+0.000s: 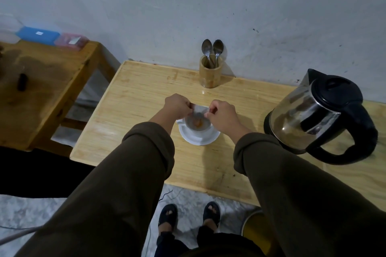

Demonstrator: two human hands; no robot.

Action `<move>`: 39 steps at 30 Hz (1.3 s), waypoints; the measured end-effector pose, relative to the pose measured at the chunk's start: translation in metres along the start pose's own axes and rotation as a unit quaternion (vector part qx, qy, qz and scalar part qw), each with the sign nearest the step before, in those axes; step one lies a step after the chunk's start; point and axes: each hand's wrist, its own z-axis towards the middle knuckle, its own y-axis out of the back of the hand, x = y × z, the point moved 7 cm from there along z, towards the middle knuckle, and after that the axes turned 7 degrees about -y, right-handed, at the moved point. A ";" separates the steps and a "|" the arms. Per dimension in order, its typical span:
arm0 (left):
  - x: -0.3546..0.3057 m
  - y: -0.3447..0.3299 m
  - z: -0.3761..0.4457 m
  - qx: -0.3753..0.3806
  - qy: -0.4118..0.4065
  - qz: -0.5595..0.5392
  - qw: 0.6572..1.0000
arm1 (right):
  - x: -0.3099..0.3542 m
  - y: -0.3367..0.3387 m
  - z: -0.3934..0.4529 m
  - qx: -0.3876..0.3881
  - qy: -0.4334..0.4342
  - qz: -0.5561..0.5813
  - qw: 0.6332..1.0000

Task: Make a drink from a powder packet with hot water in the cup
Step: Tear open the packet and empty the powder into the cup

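Observation:
A white cup [200,126] stands on a white saucer [198,139] in the middle of the light wooden table [146,94]. Orange powder [197,123] lies at the cup's bottom. A pale powder packet [200,109] hangs tilted over the cup, stretched between both hands. My left hand [177,104] pinches its left edge and my right hand [222,116] pinches its right edge. A steel electric kettle [313,115] with black lid and handle stands to the right of the cup.
A bamboo holder [210,74] with two spoons [212,50] stands against the wall behind the cup. A darker wooden bench [48,89] at left carries blue and pink boxes [37,35]. A yellow bin [257,227] sits under the table.

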 end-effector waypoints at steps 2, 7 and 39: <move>-0.001 -0.001 0.000 -0.003 -0.008 0.016 1.000 | 0.002 0.000 -0.001 0.001 0.005 -0.001 1.000; 0.004 -0.003 0.001 -0.018 0.000 -0.010 1.000 | 0.006 0.002 -0.003 0.005 0.018 -0.011 1.000; -0.011 -0.014 -0.016 -0.069 -0.117 0.026 0.990 | 0.011 0.002 -0.005 0.010 0.035 -0.038 0.999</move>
